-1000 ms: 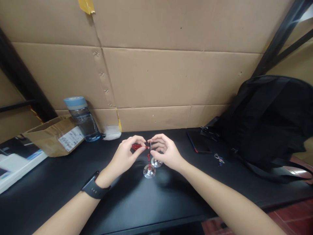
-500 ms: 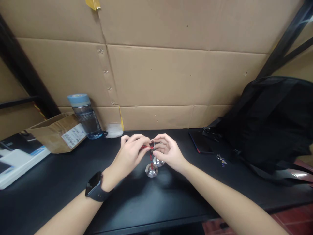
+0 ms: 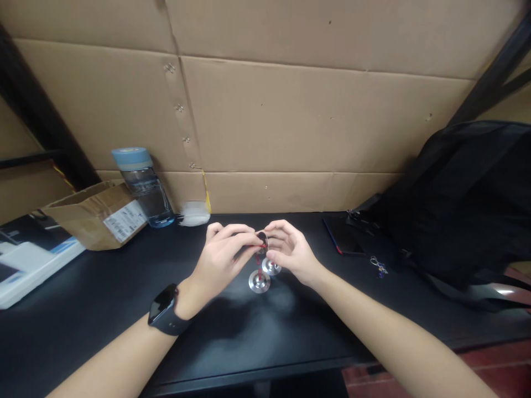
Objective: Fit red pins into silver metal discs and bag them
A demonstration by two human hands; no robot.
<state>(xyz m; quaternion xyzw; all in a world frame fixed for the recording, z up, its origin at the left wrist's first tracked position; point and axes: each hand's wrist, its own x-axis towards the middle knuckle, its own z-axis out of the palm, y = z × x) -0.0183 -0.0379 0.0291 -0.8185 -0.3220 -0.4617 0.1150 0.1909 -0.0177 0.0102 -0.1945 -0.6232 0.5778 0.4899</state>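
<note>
My left hand (image 3: 224, 255) and my right hand (image 3: 290, 251) meet above the middle of the black table (image 3: 103, 309), fingers pinched together. Between the fingertips I hold a small metal ring (image 3: 263, 239) with a red cord (image 3: 259, 271) tied to it. The cord hangs down to two small silver cymbal-like discs (image 3: 259, 281), which rest on the table just under my hands. My left wrist wears a black watch (image 3: 165, 315). Exactly which finger grips the ring and which the cord is hidden.
A clear bottle with a blue cap (image 3: 143, 185), an open cardboard box (image 3: 95, 215) and a white wad (image 3: 193, 213) stand at the back left. A dark phone (image 3: 346, 237), a small key ring (image 3: 378, 265) and a black backpack (image 3: 464, 199) lie right. Cardboard wall behind.
My left hand has closed in on the right hand, drawing the red cord up to the ring. The camera view has shifted slightly downward and to the left.
</note>
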